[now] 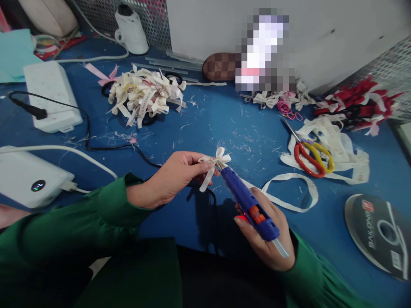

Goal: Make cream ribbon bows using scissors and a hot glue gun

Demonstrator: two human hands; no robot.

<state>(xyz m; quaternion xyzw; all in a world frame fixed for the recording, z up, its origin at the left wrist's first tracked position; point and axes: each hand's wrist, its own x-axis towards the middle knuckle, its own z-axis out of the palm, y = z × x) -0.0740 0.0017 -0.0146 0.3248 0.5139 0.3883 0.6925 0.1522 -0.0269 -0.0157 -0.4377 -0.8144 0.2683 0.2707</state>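
Observation:
My left hand (175,177) pinches a small cream ribbon bow (220,158) between thumb and fingers, its loops pointing up and one tail hanging down. Wrapped in my right hand (268,226) is a blue glue gun (239,190) with an orange part inside and a clear glue stick (281,248) poking out of its back end. The gun's nozzle points up and left at the bow's middle; whether it touches cannot be made out. A red light glows by my right thumb. From near the gun, a cream ribbon (289,205) runs right across the blue table.
Scissors (313,158) with red and yellow handles lie on ribbon at right, beside a black spool (375,235). A bow pile (144,96), power strip (53,96) and white power bank (32,175) lie left. Clear glue sticks (173,64) and red bows (359,105) are behind.

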